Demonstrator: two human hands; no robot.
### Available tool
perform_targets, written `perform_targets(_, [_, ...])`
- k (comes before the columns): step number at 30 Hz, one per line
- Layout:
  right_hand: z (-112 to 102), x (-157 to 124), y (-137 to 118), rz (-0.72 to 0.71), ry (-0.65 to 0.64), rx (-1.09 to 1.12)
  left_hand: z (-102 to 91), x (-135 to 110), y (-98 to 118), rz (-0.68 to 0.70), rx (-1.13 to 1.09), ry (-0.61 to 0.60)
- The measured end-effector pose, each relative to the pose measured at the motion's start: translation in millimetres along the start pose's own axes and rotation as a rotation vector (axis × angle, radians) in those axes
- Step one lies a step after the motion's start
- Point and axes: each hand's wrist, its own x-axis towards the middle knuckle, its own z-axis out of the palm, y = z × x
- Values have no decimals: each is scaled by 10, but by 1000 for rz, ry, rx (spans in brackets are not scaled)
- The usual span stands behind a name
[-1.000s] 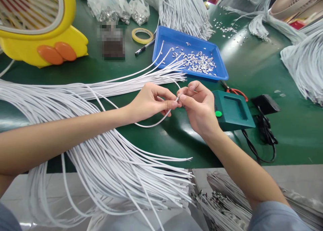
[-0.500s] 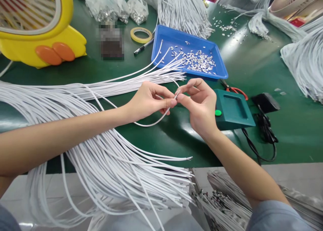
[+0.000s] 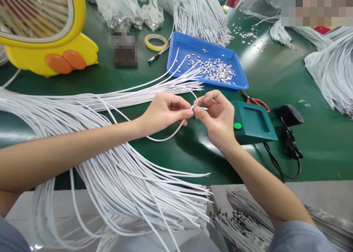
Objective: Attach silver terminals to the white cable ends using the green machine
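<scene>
My left hand pinches the end of a thin white cord that loops down over the green table. My right hand meets it fingertip to fingertip, pinching the same cord end, where a small metal clip seems to sit. A big bundle of white cords runs from the left under my left arm, and another fan of cords spreads toward the table's near edge. Behind my hands a blue tray holds several small metal clips.
A teal box with a green button stands right of my right hand, with red-handled scissors and a black adapter with cable beside it. A yellow fan, tape roll, pen and more cord bundles lie behind.
Both hands stay together at the cord end with only slight finger shifts; the view has dropped a little.
</scene>
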Motion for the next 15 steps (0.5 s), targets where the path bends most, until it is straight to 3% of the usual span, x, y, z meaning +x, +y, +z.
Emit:
perform_targets(5, [-27,8,68,-23,20,-3,-41,25,-35,22,-120,53])
perform_targets(9, [-49,2,123,-61,114,-45,-47,27,-43,-41,-169,-15])
perform_targets(15, [-26,-35,83,-229,205,-218,-23,26,-33,-17,-114,-47])
